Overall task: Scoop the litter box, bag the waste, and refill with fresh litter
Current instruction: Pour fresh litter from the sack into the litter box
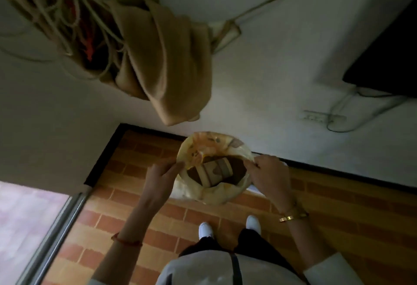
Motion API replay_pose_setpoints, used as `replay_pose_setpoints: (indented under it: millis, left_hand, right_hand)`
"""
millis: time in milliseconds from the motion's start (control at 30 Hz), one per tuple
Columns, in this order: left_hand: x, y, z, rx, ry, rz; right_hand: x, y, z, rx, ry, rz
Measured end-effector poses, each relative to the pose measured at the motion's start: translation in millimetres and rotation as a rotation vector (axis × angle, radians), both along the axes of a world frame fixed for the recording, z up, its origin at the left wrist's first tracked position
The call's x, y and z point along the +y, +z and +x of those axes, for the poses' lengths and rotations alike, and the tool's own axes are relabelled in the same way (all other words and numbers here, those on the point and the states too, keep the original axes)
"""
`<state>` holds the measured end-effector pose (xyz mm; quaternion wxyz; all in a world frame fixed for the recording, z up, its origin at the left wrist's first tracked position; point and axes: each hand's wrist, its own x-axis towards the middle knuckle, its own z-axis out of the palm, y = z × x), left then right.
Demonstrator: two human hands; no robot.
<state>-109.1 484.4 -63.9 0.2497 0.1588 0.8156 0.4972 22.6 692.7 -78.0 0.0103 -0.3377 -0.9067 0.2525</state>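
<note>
My left hand (pixel 161 175) and right hand (pixel 267 175), apart, each pinch one side of the yellowish plastic bag (pixel 203 147), holding its mouth wide above the brick floor (pixel 135 223); a striped cup (pixel 215 172) lies inside.

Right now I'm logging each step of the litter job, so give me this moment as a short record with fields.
stage: bagging, the bag is held open
bag: yellowish plastic bag, mouth spread wide, above the brick-patterned floor
contents: brown material and a striped paper cup lying on its side
left hand: left hand pinches the bag's left rim
right hand: right hand pinches the bag's right rim
litter box: not in view
scoop: not in view
nearby: tan cloth hanging on the white wall
</note>
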Motion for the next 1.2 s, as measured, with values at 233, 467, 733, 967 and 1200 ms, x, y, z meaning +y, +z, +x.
replay_pose_setpoints:
  millis: [233, 467, 733, 967, 1200]
  left_hand:
    - [113, -11, 62, 0.004, -0.370, 0.002]
    - [232, -22, 176, -0.098, -0.588, -0.027]
    - [355, -26, 334, -0.126, -0.812, 0.009]
    - [458, -34, 446, -0.152, -1.018, 0.008]
    - [577, -48, 547, -0.170, -1.146, -0.033]
  right_hand:
    - [48, -5, 138, 0.014, -0.426, -0.110]
    - [99, -5, 285, -0.002, -0.740, -0.107]
    - [166, 0, 451, -0.078, -0.954, -0.057]
    - [231, -8, 563, -0.118, -1.159, -0.019]
    - [317, -23, 660, -0.092, -1.305, -0.056]
